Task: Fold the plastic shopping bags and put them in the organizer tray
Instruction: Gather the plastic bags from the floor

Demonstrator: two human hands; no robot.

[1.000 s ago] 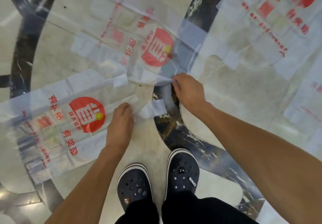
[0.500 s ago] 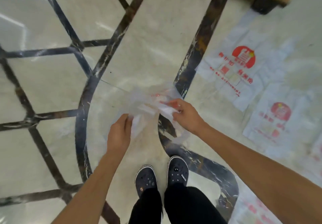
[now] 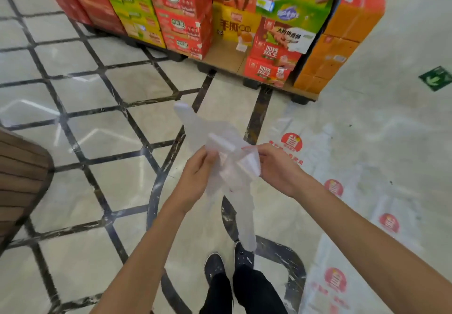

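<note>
At the bottom centre of the frame are my two dark shoes (image 3: 228, 266) on a pale marble floor (image 3: 73, 252) crossed by dark inlaid lines. My bare forearms rise from the lower corners and meet at mid-frame.

My left hand (image 3: 195, 176) pinches the left edge of a thin, translucent plastic bag (image 3: 227, 167), fingers curled around it. My right hand (image 3: 276, 164) pinches the right edge at the same height, just across from the left. The bag hangs in the air between them, both hands equally near it. Its long axis runs from upper left to lower right: one strip sticks up above my left hand, and a longer tail drops toward my shoes. I judge the next fold has to bring those two ends together along that line.

To the right, more printed bags (image 3: 340, 191) lie flat on the floor, still unfolded.

At the left edge is a brown slatted piece of furniture (image 3: 22, 179). Across the top stand stacked cartons (image 3: 244, 20) in red, yellow and orange. No organizer tray is in view.
</note>
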